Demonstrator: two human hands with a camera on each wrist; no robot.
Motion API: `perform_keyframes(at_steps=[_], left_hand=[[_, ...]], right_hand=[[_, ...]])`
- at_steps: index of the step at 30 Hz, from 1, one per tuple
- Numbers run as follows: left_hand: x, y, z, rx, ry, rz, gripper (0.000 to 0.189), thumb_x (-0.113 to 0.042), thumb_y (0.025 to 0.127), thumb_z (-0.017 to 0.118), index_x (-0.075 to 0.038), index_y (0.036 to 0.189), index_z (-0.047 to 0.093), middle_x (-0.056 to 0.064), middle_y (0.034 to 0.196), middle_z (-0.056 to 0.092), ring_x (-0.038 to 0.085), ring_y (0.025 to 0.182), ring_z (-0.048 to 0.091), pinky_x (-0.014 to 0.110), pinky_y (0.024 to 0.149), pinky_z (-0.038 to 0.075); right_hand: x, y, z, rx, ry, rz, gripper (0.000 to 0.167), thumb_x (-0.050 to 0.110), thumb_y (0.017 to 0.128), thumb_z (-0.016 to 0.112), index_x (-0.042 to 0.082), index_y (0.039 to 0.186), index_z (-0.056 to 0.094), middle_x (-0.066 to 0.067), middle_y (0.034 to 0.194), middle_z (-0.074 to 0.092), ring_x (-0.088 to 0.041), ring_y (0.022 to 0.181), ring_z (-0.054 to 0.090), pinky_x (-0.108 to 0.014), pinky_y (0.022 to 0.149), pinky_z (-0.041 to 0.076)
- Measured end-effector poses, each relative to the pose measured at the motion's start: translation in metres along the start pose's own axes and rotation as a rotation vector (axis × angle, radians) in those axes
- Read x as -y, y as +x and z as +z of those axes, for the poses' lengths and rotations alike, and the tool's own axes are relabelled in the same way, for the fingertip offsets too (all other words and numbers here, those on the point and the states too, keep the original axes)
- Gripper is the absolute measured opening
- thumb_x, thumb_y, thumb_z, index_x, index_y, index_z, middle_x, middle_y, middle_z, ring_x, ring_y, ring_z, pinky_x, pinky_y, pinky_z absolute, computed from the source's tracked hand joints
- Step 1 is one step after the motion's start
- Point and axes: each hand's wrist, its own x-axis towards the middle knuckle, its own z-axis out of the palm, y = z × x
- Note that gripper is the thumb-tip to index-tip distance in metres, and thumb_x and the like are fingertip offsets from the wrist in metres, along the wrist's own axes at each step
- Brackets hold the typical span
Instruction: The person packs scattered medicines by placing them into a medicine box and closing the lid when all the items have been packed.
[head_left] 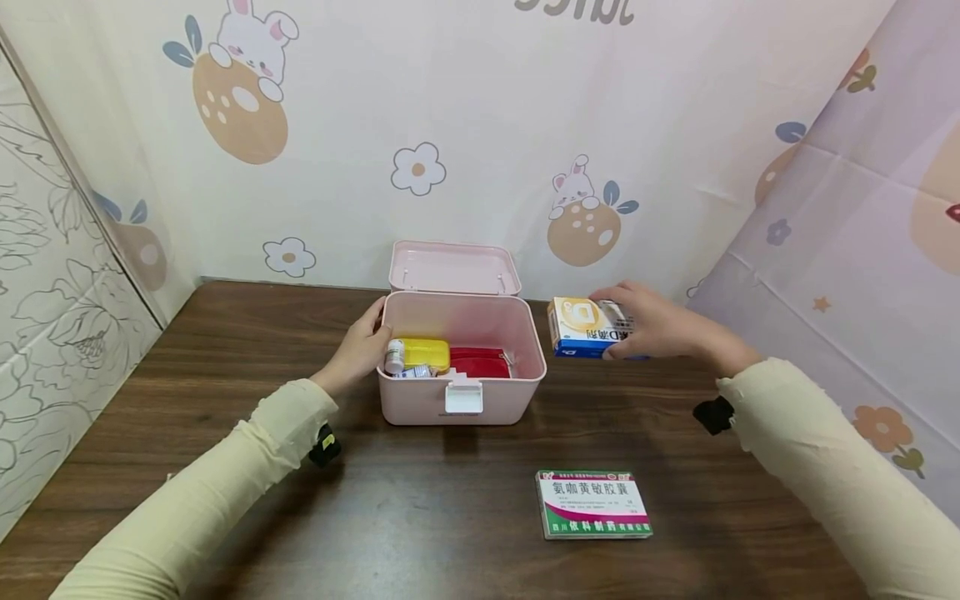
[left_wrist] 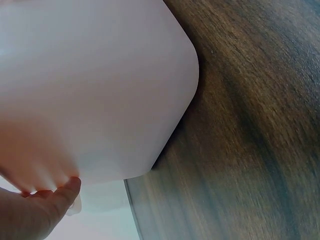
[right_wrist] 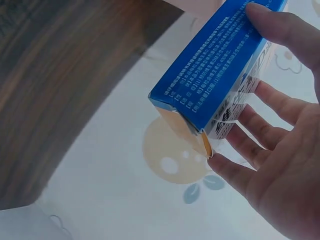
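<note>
A pink plastic storage box stands on the table with its lid swung back. My left hand holds the box at its left rim, seen in the left wrist view with fingertips against the wall. Beyond the box's right side, my right hand holds a blue, white and yellow medicine carton raised off the table. In the right wrist view, thumb and fingers pinch the carton along its edges. Inside the box lie a white bottle, a yellow case and a red pouch.
A flat green, white and magenta medicine box lies on the dark wooden table, in front and to the right of the pink box. Behind the table hangs a printed curtain, with another patterned sheet along the right.
</note>
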Motion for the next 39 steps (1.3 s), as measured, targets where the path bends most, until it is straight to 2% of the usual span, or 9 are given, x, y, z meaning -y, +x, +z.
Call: perform_keyframes(at_steps=[6,13,19,23,30,39], left_hand=[[-0.001,-0.001,0.0,0.0,-0.005,-0.002,0.056,-0.009,0.101,0.033,0.004,0.151,0.011,0.024,0.152,0.023,0.035,0.137,0.028,0.046,0.111,0.023],[-0.001,-0.001,-0.001,0.005,-0.002,-0.008,0.056,-0.01,0.101,0.033,0.003,0.151,0.01,0.024,0.152,0.022,0.035,0.138,0.027,0.046,0.111,0.023],[0.002,0.001,-0.001,0.002,-0.003,-0.007,0.056,-0.01,0.101,0.033,0.002,0.151,0.01,0.024,0.152,0.023,0.035,0.137,0.028,0.046,0.111,0.023],[0.001,0.0,0.0,0.004,-0.005,-0.002,0.056,-0.01,0.101,0.033,0.003,0.151,0.01,0.023,0.152,0.023,0.035,0.137,0.028,0.046,0.111,0.024],[0.0,0.0,0.001,-0.003,0.01,0.009,0.056,-0.01,0.101,0.033,0.003,0.151,0.011,0.023,0.153,0.022,0.035,0.137,0.027,0.046,0.111,0.024],[0.003,0.002,0.0,-0.013,0.028,0.009,0.055,-0.009,0.1,0.034,0.004,0.15,0.013,0.023,0.153,0.022,0.035,0.137,0.027,0.046,0.111,0.023]], right_hand=[[0.015,0.011,-0.007,-0.013,-0.022,-0.027,0.075,0.02,0.072,0.082,0.004,0.136,0.047,-0.022,0.125,0.048,-0.035,0.108,0.042,-0.055,0.089,0.039],[0.036,0.03,-0.006,-0.036,-0.045,-0.058,0.072,0.023,0.071,0.083,0.008,0.134,0.052,-0.017,0.125,0.051,-0.033,0.108,0.046,-0.053,0.09,0.04],[0.059,0.051,-0.001,-0.012,-0.002,-0.081,0.072,0.023,0.072,0.081,0.01,0.136,0.05,-0.013,0.122,0.051,-0.028,0.108,0.044,-0.049,0.091,0.042],[0.074,0.063,0.003,0.009,-0.003,-0.08,0.074,0.025,0.073,0.08,0.012,0.138,0.048,-0.012,0.127,0.05,-0.026,0.111,0.042,-0.047,0.092,0.043],[0.089,0.084,0.015,0.051,0.032,-0.062,0.075,0.025,0.073,0.08,0.016,0.139,0.046,-0.01,0.136,0.044,-0.025,0.118,0.037,-0.046,0.096,0.042],[0.095,0.103,0.04,0.094,0.042,-0.068,0.075,0.024,0.074,0.08,0.011,0.14,0.046,-0.013,0.128,0.048,-0.026,0.113,0.041,-0.043,0.093,0.046]])
